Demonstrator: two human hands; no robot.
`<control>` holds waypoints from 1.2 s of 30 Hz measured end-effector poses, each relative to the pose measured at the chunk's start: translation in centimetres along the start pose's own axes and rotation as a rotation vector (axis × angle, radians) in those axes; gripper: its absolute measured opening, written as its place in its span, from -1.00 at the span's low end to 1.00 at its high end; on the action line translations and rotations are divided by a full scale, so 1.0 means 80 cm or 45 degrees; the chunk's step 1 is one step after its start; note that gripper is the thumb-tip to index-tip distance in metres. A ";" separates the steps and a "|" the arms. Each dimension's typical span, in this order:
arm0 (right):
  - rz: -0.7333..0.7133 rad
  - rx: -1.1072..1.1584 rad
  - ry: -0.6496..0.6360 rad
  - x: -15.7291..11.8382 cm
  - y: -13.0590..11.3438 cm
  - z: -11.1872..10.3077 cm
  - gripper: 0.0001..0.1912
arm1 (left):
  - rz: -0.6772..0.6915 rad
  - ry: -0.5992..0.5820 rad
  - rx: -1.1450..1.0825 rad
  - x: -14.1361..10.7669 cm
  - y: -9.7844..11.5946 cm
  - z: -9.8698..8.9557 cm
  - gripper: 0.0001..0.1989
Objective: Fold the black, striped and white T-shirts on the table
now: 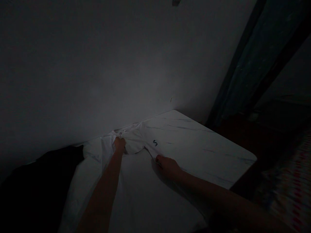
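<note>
A white shirt lies spread over the white table, with a curved opening like a neckline towards the wall. My left hand is closed on the fabric at the far side of that opening. Lower and to the right, my right hand pinches the shirt's edge, and the fabric is drawn up towards it. Dim light hides the finer folds. Left of the shirt is a piece of black cloth, too dark to show what kind.
Behind the table rises a plain grey wall. The tabletop has streaks and a small dark mark; its rounded corner juts out at right. A dark bluish curtain hangs beyond. Colourful patterned cloth shows at lower right.
</note>
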State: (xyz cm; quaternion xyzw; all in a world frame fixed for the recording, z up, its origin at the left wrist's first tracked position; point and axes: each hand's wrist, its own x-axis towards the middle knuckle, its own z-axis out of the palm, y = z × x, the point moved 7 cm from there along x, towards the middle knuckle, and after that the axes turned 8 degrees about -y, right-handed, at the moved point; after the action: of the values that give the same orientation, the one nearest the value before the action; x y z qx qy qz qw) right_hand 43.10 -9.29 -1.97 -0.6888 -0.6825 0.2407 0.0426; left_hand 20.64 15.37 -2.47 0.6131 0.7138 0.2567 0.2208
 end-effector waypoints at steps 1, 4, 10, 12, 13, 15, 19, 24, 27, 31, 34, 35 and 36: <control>-0.007 -0.004 -0.010 -0.001 0.000 0.001 -0.71 | -0.042 -0.009 -0.034 -0.002 -0.005 0.000 -0.69; -0.031 -0.009 -0.032 -0.010 0.004 0.006 -0.63 | -0.111 -0.030 -0.144 -0.015 -0.013 0.003 -0.69; -0.062 -0.008 -0.060 -0.036 0.022 0.015 -0.50 | 0.090 -0.060 -0.387 -0.056 0.005 0.017 -0.15; -0.081 -0.016 -0.063 -0.043 0.023 0.017 -0.50 | 0.243 -0.144 -0.375 -0.067 0.017 0.018 -0.07; -0.084 -0.023 -0.070 -0.046 0.021 0.017 -0.50 | 0.292 -0.207 -0.284 -0.072 0.021 0.018 -0.10; -0.089 -0.043 -0.092 -0.052 0.017 0.016 -0.48 | 0.303 -0.321 -0.001 -0.079 0.021 0.016 -0.28; -0.131 -0.148 -0.205 -0.061 0.008 0.007 -0.44 | 0.270 -0.307 0.342 -0.090 0.019 -0.004 -0.59; -0.290 -0.288 -0.233 -0.008 -0.006 -0.035 -0.69 | 0.440 -0.066 0.606 -0.104 0.070 -0.005 -0.61; -0.283 -0.296 -0.012 0.066 -0.017 -0.067 -0.65 | 0.757 -0.109 0.731 -0.106 0.122 0.035 -0.58; -0.323 -0.321 0.108 0.162 -0.034 -0.068 -0.54 | 0.853 -0.155 0.735 -0.086 0.141 0.081 -0.55; -0.318 -0.334 0.168 0.215 -0.034 -0.059 -0.49 | 0.773 -0.090 0.720 -0.070 0.121 0.095 -0.52; -0.309 -0.335 0.184 0.230 -0.032 -0.058 -0.48 | 0.736 -0.057 0.706 -0.067 0.113 0.097 -0.51; -0.296 -0.335 0.199 0.245 -0.030 -0.057 -0.47 | 0.701 -0.026 0.689 -0.065 0.105 0.097 -0.50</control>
State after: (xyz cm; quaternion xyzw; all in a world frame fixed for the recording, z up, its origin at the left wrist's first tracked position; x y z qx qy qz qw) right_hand 41.75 10.92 -2.39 -0.6215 -0.7777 0.0885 0.0328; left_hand 32.74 11.99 -3.08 0.8205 0.5621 0.1025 -0.0192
